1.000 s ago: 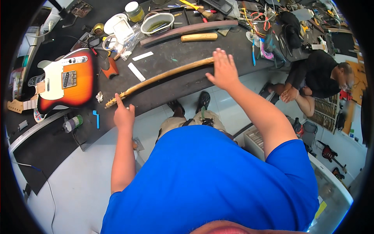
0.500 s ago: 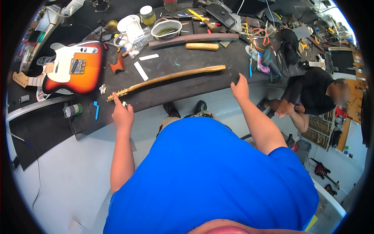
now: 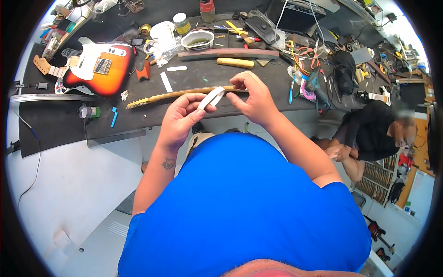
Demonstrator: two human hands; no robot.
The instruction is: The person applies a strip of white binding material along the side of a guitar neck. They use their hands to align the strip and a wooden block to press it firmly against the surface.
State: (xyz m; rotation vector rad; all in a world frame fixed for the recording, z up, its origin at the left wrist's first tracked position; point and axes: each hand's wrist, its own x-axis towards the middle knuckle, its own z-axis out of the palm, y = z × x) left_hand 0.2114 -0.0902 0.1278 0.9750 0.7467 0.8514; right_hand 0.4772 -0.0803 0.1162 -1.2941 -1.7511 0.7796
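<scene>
In my left hand (image 3: 179,119) is a narrow, pale roll of masking tape (image 3: 212,98), held up on edge between thumb and fingers. My right hand (image 3: 254,99) curls its thumb and fingers at the far right edge of the roll; the exact grip is partly hidden. Just behind both hands a wooden guitar neck (image 3: 170,95) lies along the front of the bench, its headstock with tuners to the left. My right fingers cover part of its other end.
An orange-and-black sunburst electric guitar (image 3: 117,74) lies at the left. A blue string winder (image 3: 114,117) and a small jar (image 3: 89,111) are near the bench edge. Behind are a tub (image 3: 198,39), a wooden-handled piece (image 3: 235,63) and crowded tools. A person (image 3: 369,124) sits at the right.
Both hands have come together in front of me, the left moving right from the headstock, the right moving left. A roll of tape is now between them.
</scene>
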